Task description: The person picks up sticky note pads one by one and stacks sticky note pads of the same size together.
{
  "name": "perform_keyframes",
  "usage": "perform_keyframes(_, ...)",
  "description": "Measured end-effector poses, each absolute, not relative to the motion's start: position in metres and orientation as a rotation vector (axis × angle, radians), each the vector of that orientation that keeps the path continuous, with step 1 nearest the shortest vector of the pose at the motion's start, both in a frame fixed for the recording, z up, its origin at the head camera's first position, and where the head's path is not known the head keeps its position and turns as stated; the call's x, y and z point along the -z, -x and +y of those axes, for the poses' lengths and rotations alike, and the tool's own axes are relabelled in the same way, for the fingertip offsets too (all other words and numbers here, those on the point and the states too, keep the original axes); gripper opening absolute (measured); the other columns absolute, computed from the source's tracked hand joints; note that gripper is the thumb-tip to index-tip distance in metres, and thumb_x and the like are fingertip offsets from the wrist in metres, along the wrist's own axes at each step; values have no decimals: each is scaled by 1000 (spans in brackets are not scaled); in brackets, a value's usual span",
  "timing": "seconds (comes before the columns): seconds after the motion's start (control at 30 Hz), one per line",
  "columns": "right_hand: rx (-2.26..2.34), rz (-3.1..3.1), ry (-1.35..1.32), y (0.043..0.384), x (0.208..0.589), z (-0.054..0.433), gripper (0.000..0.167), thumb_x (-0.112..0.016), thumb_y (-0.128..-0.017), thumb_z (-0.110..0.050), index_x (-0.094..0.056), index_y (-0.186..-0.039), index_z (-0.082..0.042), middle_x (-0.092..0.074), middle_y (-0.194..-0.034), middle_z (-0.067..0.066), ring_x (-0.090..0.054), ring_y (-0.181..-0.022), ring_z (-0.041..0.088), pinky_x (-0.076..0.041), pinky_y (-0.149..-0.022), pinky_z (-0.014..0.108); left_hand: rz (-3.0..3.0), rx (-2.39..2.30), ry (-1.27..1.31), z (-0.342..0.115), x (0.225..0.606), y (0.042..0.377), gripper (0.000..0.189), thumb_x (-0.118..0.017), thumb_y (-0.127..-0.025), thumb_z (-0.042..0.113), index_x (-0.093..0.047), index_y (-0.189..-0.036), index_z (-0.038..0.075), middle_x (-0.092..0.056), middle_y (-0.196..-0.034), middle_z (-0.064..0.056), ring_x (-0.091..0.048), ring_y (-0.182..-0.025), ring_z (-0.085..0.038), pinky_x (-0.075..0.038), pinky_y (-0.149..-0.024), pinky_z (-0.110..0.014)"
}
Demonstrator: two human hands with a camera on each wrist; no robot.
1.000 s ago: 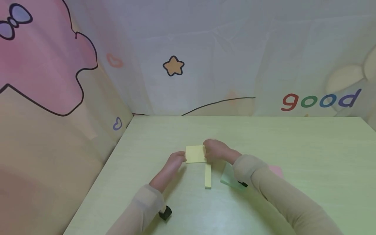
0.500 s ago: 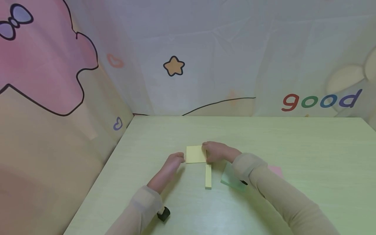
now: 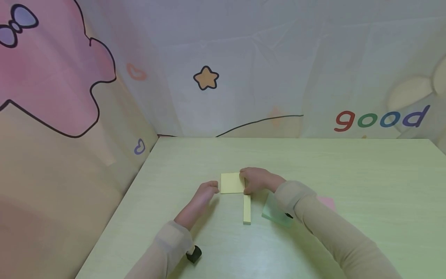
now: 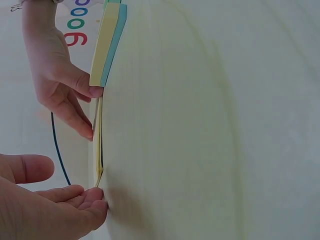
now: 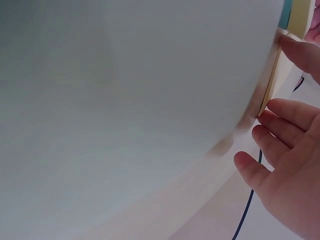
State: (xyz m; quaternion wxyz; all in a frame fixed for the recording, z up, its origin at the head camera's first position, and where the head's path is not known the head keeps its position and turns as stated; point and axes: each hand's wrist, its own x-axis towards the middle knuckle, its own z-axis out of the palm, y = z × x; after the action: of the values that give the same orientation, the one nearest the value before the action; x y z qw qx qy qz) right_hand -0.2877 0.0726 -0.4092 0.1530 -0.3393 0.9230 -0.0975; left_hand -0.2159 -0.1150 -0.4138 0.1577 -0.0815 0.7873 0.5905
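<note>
A square yellow sticky note pad [image 3: 231, 183] lies flat on the table in the head view. My right hand [image 3: 258, 180] holds its right side, thumb at the near corner and fingers at the far corner. By the pad's left edge is my left hand [image 3: 205, 193], fingers relaxed and thumb raised in the left wrist view; fingertips are at or very near the edge. A narrow yellow sticky note pad [image 3: 247, 209] lies just below the square pad's right corner; a blue side [image 4: 114, 45] of it shows in the left wrist view. My right thumb is at its far end.
A green sticky note pad [image 3: 275, 213] lies to the right, partly under my right forearm in the head view. Behind it a pink pad [image 3: 326, 202] shows beyond the sleeve. A printed cloth backdrop [image 3: 251, 77] borders the table [image 3: 383, 174].
My left hand has drawn back slightly from the square pad's left edge. My right fingers have moved a little over its right side, and the thumb has come nearer the narrow pad.
</note>
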Motion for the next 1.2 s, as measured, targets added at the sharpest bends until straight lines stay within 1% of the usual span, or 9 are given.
perform_keyframes(0.07,279,2656,982,288,409,72,20,-67,-70,-21,-52,-78,-10,-55,-96,4,-50,-82,18,-41,-66,29,2253,-1687,231,-115,414,216,48,-39,-85,5,-32,-130,-10,-30,-138,-24,-21,-130,-39,-16,-107,-51)
perform_keyframes(0.13,286,2661,986,289,409,72,20,-67,-69,-20,-52,-77,-10,-49,-83,0,-43,-71,16,-35,-59,26,2251,-1690,233,-115,415,217,48,-39,-85,4,-32,-130,-10,-30,-138,-24,-21,-130,-39,-16,-107,-51)
perform_keyframes(0.2,283,2668,991,289,409,72,20,-67,-67,-19,-52,-76,-10,-47,-79,-2,-41,-69,14,-32,-57,25,2250,-1687,235,-115,415,217,48,-39,-85,5,-32,-130,-10,-30,-138,-24,-21,-130,-39,-16,-107,-51)
perform_keyframes(0.3,270,2680,986,290,409,72,20,-67,-66,-18,-53,-78,-9,-48,-83,-2,-41,-70,14,-33,-58,24,2249,-1686,239,-115,416,217,48,-39,-85,5,-32,-130,-10,-30,-139,-23,-21,-131,-39,-16,-107,-51)
perform_keyframes(0.5,267,2678,969,288,407,72,20,-64,-64,-16,-54,-79,-8,-51,-100,3,-44,-74,16,-37,-61,26,2256,-1674,244,-115,417,217,48,-38,-85,5,-32,-130,-10,-30,-139,-24,-21,-131,-38,-17,-107,-50)
perform_keyframes(0.63,296,2670,979,288,406,71,23,-64,-65,-16,-57,-84,-5,-52,-107,8,-47,-79,17,-41,-67,28,2263,-1675,249,-116,416,217,48,-38,-85,5,-33,-130,-10,-31,-138,-23,-21,-131,-38,-17,-107,-49)
perform_keyframes(0.73,317,2671,973,289,405,72,26,-64,-66,-16,-58,-89,-4,-53,-109,10,-48,-81,18,-43,-71,29,2271,-1675,245,-116,416,216,47,-39,-85,5,-34,-130,-10,-32,-138,-23,-21,-131,-37,-18,-107,-49)
perform_keyframes(1.03,307,2657,979,285,404,72,26,-65,-64,-16,-58,-86,-4,-52,-103,8,-46,-75,16,-40,-63,25,2263,-1692,227,-116,416,215,48,-39,-85,4,-32,-130,-11,-32,-138,-24,-22,-130,-38,-17,-107,-49)
perform_keyframes(1.2,272,2663,993,282,404,72,27,-65,-66,-16,-57,-88,-3,-52,-103,9,-45,-75,16,-41,-65,27,2271,-1683,234,-116,418,216,48,-39,-85,5,-33,-130,-10,-32,-138,-23,-23,-130,-37,-18,-107,-49)
